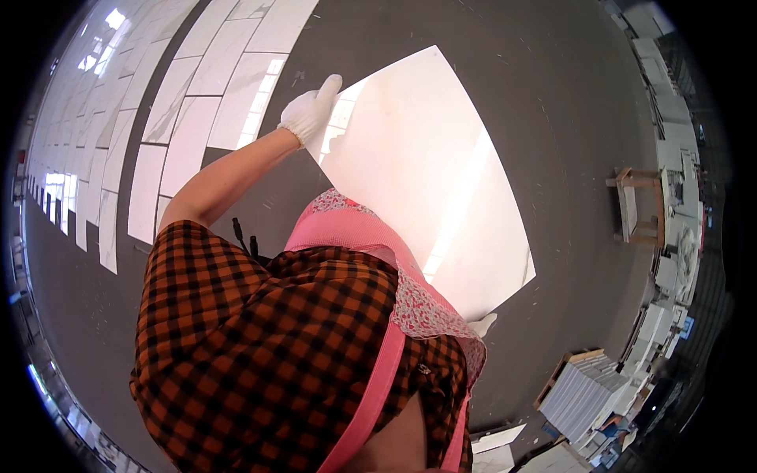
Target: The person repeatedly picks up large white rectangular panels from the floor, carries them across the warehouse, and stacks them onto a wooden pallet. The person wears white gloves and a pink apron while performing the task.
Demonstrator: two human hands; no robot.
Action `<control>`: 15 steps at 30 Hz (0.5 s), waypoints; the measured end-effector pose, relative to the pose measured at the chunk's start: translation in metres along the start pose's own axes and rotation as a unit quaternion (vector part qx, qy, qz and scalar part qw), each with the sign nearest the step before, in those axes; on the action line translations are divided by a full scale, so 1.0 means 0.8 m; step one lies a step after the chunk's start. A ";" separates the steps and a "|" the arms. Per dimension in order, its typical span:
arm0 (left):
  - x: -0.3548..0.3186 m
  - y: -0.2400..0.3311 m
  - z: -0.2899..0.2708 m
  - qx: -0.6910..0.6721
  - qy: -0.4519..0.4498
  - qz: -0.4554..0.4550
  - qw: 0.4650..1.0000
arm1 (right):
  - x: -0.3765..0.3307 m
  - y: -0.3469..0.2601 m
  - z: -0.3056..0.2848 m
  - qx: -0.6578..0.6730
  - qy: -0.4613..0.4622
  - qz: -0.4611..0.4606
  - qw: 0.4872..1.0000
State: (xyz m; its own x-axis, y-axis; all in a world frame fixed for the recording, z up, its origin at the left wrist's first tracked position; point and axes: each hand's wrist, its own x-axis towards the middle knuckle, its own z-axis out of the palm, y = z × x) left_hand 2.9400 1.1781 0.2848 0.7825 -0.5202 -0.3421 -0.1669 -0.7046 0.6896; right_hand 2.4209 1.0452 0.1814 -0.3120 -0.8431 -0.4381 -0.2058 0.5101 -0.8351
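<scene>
A large glossy white tile (418, 150) stretches out in front of me, with window light reflecting off its face. My left hand (311, 110), in a white glove, is closed on its left edge near the far side; some of the fingers are hidden by the tile. At the tile's near right edge, a bit of white glove shows on my right hand (483, 324). Most of that hand is hidden behind my pink apron (347, 227), but it appears to grip the edge.
Rows of white marbled tiles (211, 79) lie on the grey floor (568, 126) at the left. A wooden stand (639, 206) is at the right, with a stack of tiles (579, 394) at the lower right. More stacked goods line the far right side.
</scene>
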 end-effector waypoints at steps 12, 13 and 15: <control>0.120 0.098 0.125 0.087 -0.173 0.116 0.974 | -0.176 0.015 -0.057 -0.431 0.215 0.150 0.863; 0.129 0.101 0.138 0.091 -0.186 0.126 0.970 | -0.188 0.013 -0.052 -0.331 0.259 0.163 0.892; 0.147 0.122 0.157 0.093 -0.210 0.104 0.968 | -0.208 -0.015 -0.024 -0.089 0.321 0.175 0.926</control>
State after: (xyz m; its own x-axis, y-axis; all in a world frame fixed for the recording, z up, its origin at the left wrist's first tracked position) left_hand 2.9405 0.9879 0.2319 0.4149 -0.7826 -0.4641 -0.4305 -0.6182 0.6576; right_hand 2.4574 1.1823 0.2707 -0.8642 -0.3743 -0.3362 -0.1191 0.8014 -0.5862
